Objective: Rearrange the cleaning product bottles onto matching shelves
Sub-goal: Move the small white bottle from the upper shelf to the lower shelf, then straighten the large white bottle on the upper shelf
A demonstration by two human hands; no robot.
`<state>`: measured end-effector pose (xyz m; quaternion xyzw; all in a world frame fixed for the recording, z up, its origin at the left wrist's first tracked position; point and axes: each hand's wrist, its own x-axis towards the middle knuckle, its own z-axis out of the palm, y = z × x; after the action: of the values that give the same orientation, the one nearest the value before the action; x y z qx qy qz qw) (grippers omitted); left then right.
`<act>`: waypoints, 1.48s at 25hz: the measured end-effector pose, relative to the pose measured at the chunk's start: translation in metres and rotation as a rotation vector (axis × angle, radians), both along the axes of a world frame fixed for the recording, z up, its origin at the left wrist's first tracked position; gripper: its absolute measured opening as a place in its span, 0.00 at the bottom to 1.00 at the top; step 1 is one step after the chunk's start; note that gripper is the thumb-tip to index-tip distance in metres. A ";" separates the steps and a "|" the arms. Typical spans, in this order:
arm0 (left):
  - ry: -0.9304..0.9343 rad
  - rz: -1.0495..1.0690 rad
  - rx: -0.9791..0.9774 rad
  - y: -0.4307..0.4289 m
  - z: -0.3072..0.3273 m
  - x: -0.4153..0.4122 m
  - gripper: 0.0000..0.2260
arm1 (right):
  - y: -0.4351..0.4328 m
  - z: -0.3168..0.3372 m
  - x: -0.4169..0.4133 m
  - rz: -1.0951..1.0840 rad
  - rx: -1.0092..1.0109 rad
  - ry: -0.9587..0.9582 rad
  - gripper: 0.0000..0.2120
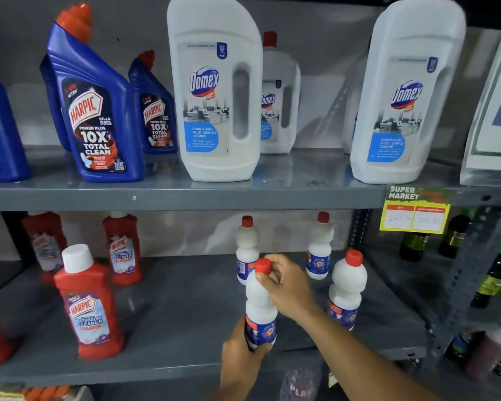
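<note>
Both hands are on one small white bottle [260, 302] with a red cap, held upright at the front edge of the lower shelf [168, 369]. The left hand [239, 353] is wrapped around its base, fingers closed on the blue label, while the right hand [287, 286] comes in from above and pinches the neck just under the cap. From where I stand it looks like it is being set down among its own kind: three matching white bottles stand close by, one [247, 250] just behind the right hand, one [347, 287] just to the right of that wrist, another [319, 246] further back. That crowding is the risk. The right forearm passes very near the bottle beside it, so a careless pull back could clip it and topple it. The bottle in hand is also near the shelf lip; released there, it might tip off the front. The red bathroom cleaner [88, 302], well off to the left of the hands, seems safe.
</note>
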<state>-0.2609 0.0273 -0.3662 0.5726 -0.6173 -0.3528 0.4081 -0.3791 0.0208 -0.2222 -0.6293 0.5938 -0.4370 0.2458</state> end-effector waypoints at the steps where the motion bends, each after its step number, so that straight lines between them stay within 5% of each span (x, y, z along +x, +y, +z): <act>1: -0.019 -0.015 0.011 0.004 0.008 0.000 0.31 | 0.005 0.005 0.000 0.014 -0.009 0.035 0.17; 3: -0.035 0.042 -0.067 0.020 0.037 0.007 0.36 | 0.022 0.024 0.000 0.056 -0.096 0.031 0.19; 7: 0.109 0.234 -0.893 0.053 0.183 0.045 0.26 | 0.052 0.120 -0.004 -0.026 -0.635 -0.116 0.10; 9: 0.133 0.283 -1.035 0.050 0.260 0.064 0.23 | 0.048 0.178 0.000 -0.079 -0.852 -0.141 0.06; 11: 0.201 0.258 -0.847 0.028 0.319 0.076 0.20 | 0.028 0.232 0.007 -0.079 -0.784 -0.095 0.12; 14: 0.197 0.250 -0.510 -0.003 0.350 0.077 0.09 | -0.012 0.268 0.020 0.110 -0.370 -0.077 0.30; 16: 0.229 0.232 -0.410 -0.014 0.355 0.075 0.06 | -0.030 0.265 0.026 0.161 -0.350 -0.002 0.32; 24: 0.172 0.087 -0.357 -0.014 0.361 0.032 0.08 | -0.039 0.262 -0.016 -0.095 -0.464 0.179 0.22; 37: 0.096 -0.057 -0.383 -0.028 0.355 0.016 0.16 | -0.031 0.262 -0.036 -0.159 -0.349 0.189 0.29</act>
<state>-0.2452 -0.0006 -0.0116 0.4493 -0.6691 -0.2671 0.5283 -0.4154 -0.0105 0.0400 -0.6519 0.5772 -0.4901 0.0411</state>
